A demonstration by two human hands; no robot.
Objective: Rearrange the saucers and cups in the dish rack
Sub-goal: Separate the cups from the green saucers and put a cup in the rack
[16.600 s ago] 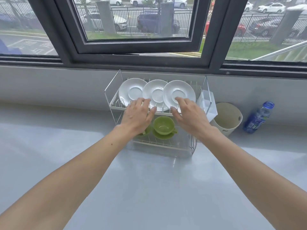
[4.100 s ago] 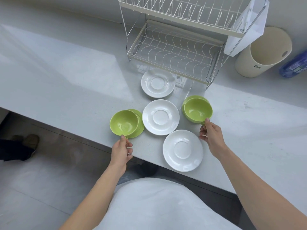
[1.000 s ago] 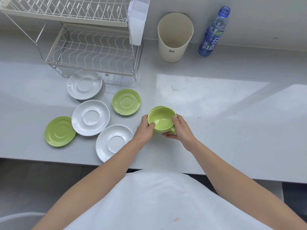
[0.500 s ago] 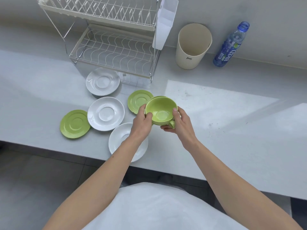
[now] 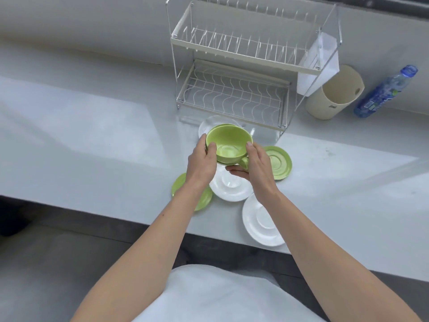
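Two green cups (image 5: 228, 145), nested one inside the other, hang in the air in front of the two-tier wire dish rack (image 5: 243, 63). My left hand (image 5: 202, 161) grips their left side and my right hand (image 5: 254, 166) holds the right side by the handle. Both rack tiers hold nothing. On the counter lie two green saucers, one at the right (image 5: 279, 162) and one under my left wrist (image 5: 204, 198). Three white saucers lie there too: one behind the cups (image 5: 205, 126), one below them (image 5: 229, 187), one at the counter's front edge (image 5: 260, 221).
A beige tub (image 5: 334, 94) and a blue water bottle (image 5: 385, 91) stand right of the rack. A clear plastic holder (image 5: 318, 63) hangs on the rack's right end. The counter's front edge (image 5: 116, 214) runs just below the saucers.
Both hands have lifted the nested green cups higher and carried them toward the rack. The camera view has shifted right and tilted up, so the rack sits nearer the middle.
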